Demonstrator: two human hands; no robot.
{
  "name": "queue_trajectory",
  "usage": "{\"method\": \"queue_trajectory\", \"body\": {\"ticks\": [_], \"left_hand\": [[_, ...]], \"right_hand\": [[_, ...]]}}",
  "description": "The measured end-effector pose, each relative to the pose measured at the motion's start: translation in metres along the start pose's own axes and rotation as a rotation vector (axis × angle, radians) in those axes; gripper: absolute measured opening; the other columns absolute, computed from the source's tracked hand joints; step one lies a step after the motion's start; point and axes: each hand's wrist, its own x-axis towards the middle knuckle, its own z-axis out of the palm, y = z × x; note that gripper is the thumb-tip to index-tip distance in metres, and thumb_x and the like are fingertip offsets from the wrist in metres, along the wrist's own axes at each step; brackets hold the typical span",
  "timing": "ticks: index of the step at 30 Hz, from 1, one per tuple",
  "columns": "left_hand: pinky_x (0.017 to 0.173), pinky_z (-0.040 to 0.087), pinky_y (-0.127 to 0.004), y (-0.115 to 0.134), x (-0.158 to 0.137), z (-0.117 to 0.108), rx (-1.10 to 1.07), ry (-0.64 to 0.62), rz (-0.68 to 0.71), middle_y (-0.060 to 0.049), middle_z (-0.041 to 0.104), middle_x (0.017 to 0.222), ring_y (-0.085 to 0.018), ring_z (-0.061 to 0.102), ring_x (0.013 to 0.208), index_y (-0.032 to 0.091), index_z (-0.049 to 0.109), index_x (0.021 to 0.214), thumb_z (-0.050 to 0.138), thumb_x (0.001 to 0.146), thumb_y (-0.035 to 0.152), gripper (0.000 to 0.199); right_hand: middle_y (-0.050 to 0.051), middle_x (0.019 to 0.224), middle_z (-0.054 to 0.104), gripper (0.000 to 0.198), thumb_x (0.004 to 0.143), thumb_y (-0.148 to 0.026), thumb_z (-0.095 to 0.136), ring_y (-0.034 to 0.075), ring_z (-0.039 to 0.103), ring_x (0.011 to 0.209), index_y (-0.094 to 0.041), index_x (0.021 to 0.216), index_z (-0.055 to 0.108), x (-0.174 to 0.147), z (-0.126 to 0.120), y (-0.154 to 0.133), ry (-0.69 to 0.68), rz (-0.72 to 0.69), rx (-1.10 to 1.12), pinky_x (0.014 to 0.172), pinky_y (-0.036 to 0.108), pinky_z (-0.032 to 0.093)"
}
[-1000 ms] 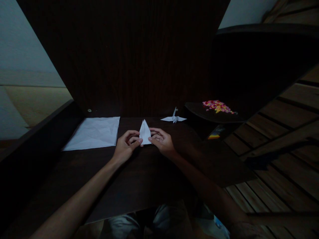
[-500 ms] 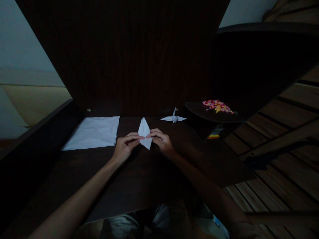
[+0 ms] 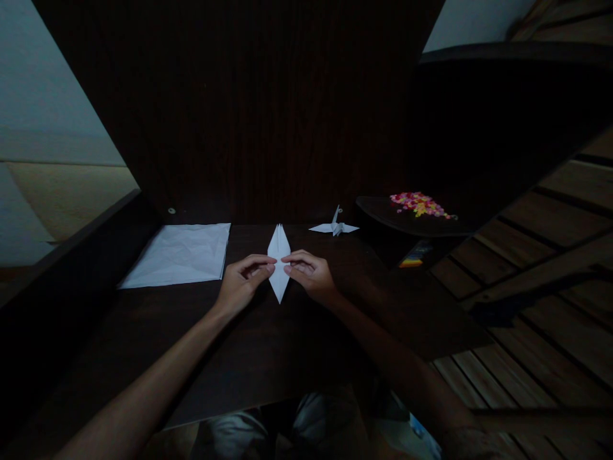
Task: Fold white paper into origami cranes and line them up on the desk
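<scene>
A white folded paper (image 3: 280, 281) in a long diamond shape lies between my hands over the dark desk (image 3: 230, 370). Its far end splits into narrow points; its near end tapers to a single tip facing me. My left hand (image 3: 244, 275) pinches its left edge near the middle, thumb and index finger closed on it. On the opposite edge, my right hand (image 3: 310, 271) grips it the same way. Beyond my right hand, close to the back panel, stands a finished white paper crane (image 3: 335, 228) with its wings spread.
To the left lies a stack of white paper sheets (image 3: 177, 255) by the desk's raised side board (image 3: 71, 255). On the right, a low rounded shelf (image 3: 383, 214) bears a heap of small colourful pieces (image 3: 421, 204). A dark upright panel (image 3: 268, 128) closes off the back.
The near flap of the folded paper has come down flat toward me, so the paper is now a longer, straighter diamond. Both hands have kept their place at its sides.
</scene>
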Motion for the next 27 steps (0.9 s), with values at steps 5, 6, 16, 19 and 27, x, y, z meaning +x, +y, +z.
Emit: {"method": "queue_trajectory", "body": {"ticks": [5,6,16,19,27], "left_hand": [[0.067,0.050,-0.028,-0.0020,0.0006,0.0010,-0.048,-0.001,-0.028,-0.003,0.070,0.077,-0.016,0.063,0.071,0.017,0.069,0.086,0.075,0.068,0.032,0.025],[0.065,0.049,-0.028,-0.0019,0.0006,0.0012,-0.053,0.001,-0.027,-0.003,0.069,0.076,-0.016,0.062,0.069,0.016,0.069,0.085,0.075,0.067,0.032,0.025],[0.061,0.047,-0.024,-0.0001,-0.0006,0.0027,-0.107,-0.017,-0.045,0.000,0.064,0.070,-0.012,0.058,0.063,0.016,0.066,0.087,0.075,0.066,0.028,0.026],[0.063,0.048,-0.026,-0.0018,-0.0005,0.0034,-0.104,-0.018,-0.033,-0.002,0.065,0.072,-0.013,0.059,0.065,0.016,0.066,0.086,0.075,0.066,0.030,0.026],[0.075,0.053,-0.032,0.0012,-0.0022,0.0056,-0.074,0.014,0.016,-0.006,0.068,0.090,-0.018,0.064,0.080,0.016,0.062,0.102,0.073,0.070,0.031,0.037]], "right_hand": [[0.004,0.083,0.065,0.020,0.068,-0.032,0.074,0.015,0.062,0.077,-0.018,0.082,0.068,-0.0004,-0.0009,0.0019,0.030,0.034,0.009,0.073,0.029,0.052],[0.003,0.081,0.065,0.021,0.068,-0.033,0.074,0.014,0.061,0.075,-0.018,0.082,0.068,-0.0007,-0.0007,0.0019,0.036,0.050,0.006,0.072,0.028,0.052],[0.004,0.079,0.068,0.021,0.068,-0.034,0.073,0.015,0.063,0.074,-0.018,0.082,0.068,-0.0017,0.0038,-0.0003,0.109,0.071,-0.028,0.070,0.029,0.053],[0.004,0.077,0.067,0.024,0.068,-0.037,0.073,0.014,0.062,0.072,-0.018,0.083,0.069,-0.0013,0.0036,0.0021,0.117,0.069,-0.044,0.068,0.028,0.053],[0.005,0.087,0.065,0.049,0.065,-0.036,0.077,0.015,0.062,0.080,-0.021,0.109,0.062,0.0024,0.0028,0.0064,0.104,0.019,0.012,0.076,0.030,0.053]]}}
